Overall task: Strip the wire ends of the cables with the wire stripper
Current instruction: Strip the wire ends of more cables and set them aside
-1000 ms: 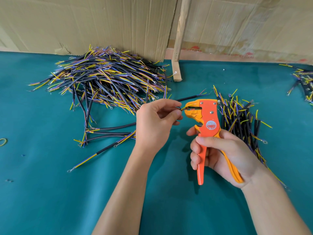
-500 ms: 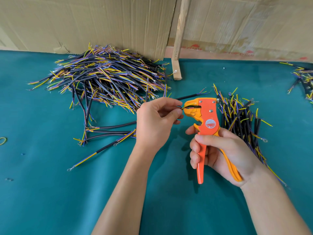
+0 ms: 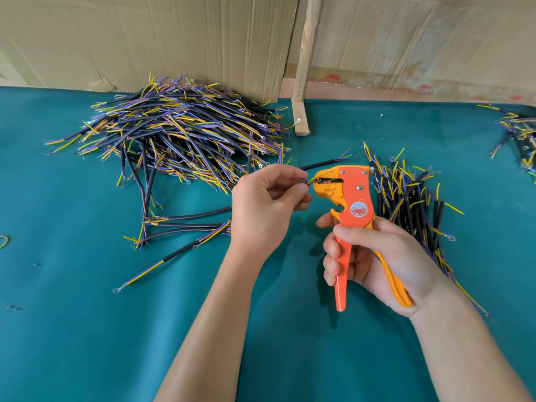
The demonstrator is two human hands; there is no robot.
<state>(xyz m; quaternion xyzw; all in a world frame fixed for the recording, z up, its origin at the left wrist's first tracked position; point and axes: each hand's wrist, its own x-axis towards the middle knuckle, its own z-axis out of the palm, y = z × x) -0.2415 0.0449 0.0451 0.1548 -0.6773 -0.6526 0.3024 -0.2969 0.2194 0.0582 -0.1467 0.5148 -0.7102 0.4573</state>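
My right hand (image 3: 374, 265) grips the handles of an orange and yellow wire stripper (image 3: 352, 204), held upright with its jaws pointing left. My left hand (image 3: 264, 207) pinches the coloured wire ends of a black cable (image 3: 317, 164) and holds them at the stripper's jaws. The cable's far end runs up and right behind the tool, showing loose coloured wires. How far the wire tips sit inside the jaws is hidden by my fingers.
A large heap of black cables (image 3: 179, 134) with yellow, blue and brown wires lies at the back left. A smaller bundle (image 3: 412, 195) lies right of the stripper, another pile (image 3: 519, 134) at the far right. Cardboard walls and a wooden post (image 3: 301, 82) stand behind the teal table (image 3: 87, 329).
Both hands and the stripper have kept almost the same place; the wire ends stay at the jaws, with only a slight shift of the view.
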